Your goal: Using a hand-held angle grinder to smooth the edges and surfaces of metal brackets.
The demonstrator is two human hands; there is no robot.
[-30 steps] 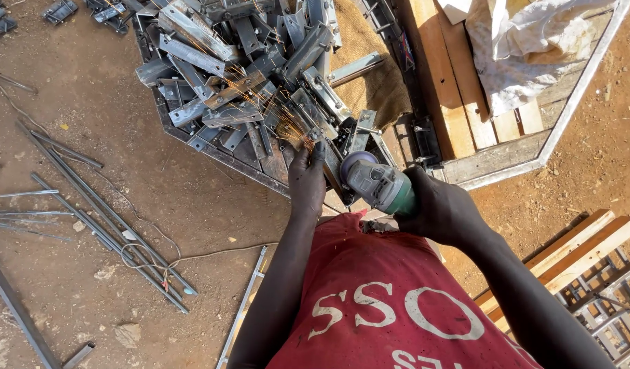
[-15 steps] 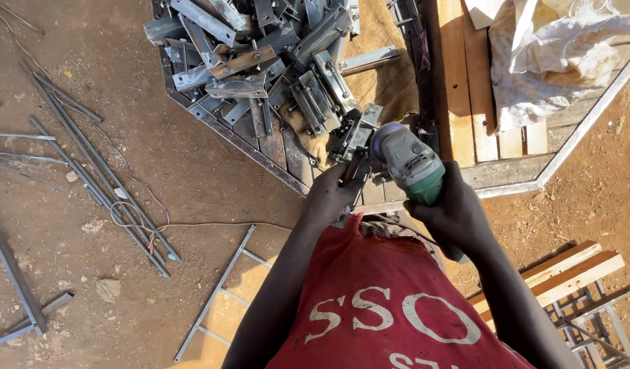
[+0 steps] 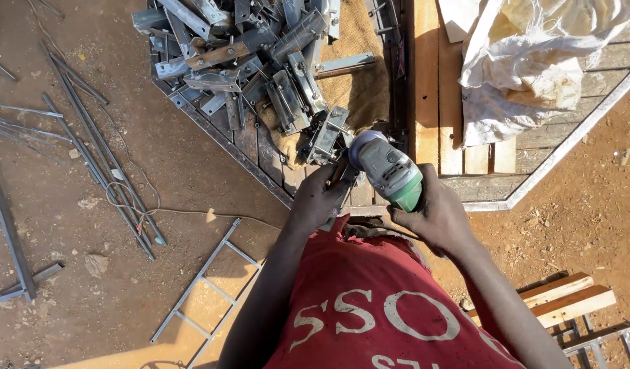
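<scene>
The angle grinder (image 3: 389,171) lay slantwise just above the red shirt (image 3: 370,307), its long axis running from the green rear end at lower right up to the grey head at upper left, near a small metal bracket (image 3: 326,137). The right hand (image 3: 434,215) was wrapped closed around the green body. The left hand (image 3: 318,198) had its fingers curled shut on a small metal part just beside the grinder's head. Behind them a heap of metal brackets (image 3: 240,55) covered a steel frame (image 3: 226,140), with burlap (image 3: 363,82) under its edge.
</scene>
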